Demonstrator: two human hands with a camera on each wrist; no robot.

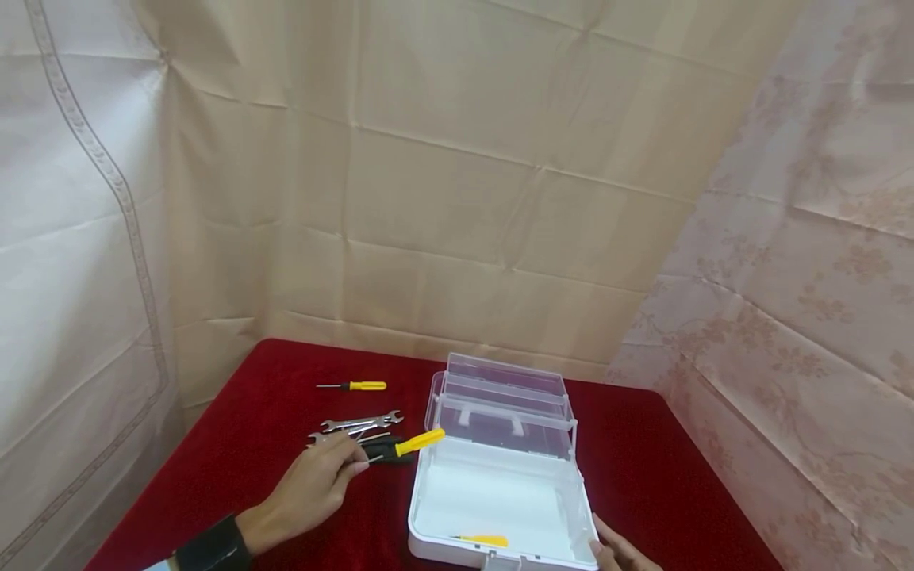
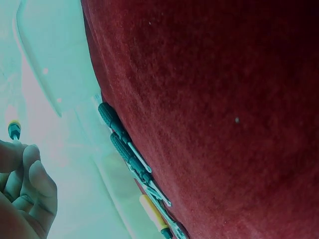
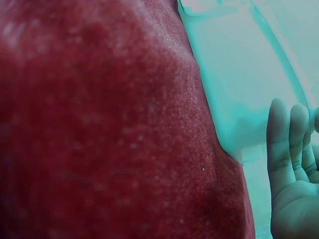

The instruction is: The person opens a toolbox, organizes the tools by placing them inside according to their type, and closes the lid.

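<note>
Backdrop: beige cloth [image 1: 443, 198] is hung behind the red-covered table [image 1: 643, 444].
White box [image 1: 446, 553]: its clear lid [image 1: 503, 408] is tipped back; a small screwdriver [image 1: 487, 541] is contained near the front wall.
Left hand [image 1: 310, 484]: a yellow-handled screwdriver [image 1: 421, 442] is pinched by its shaft, left of the box, handle pointed boxward.
Right hand [image 1: 623, 549]: straight fingers are laid against the box's right wall.
Loose tools: wrenches [image 1: 360, 423], their number hard to judge, black-handled screwdrivers [image 2: 130, 154] and another yellow screwdriver [image 1: 367, 386] are spread left of the box.

And here's the yellow-handled screwdriver [image 1: 421, 442], pinched by its slim shaft, handle angled rightward, apparently just over the left rim of the white toolbox [image 1: 493, 492] sitting upright, clear lid [image 1: 500, 436] tilted back open.
</note>
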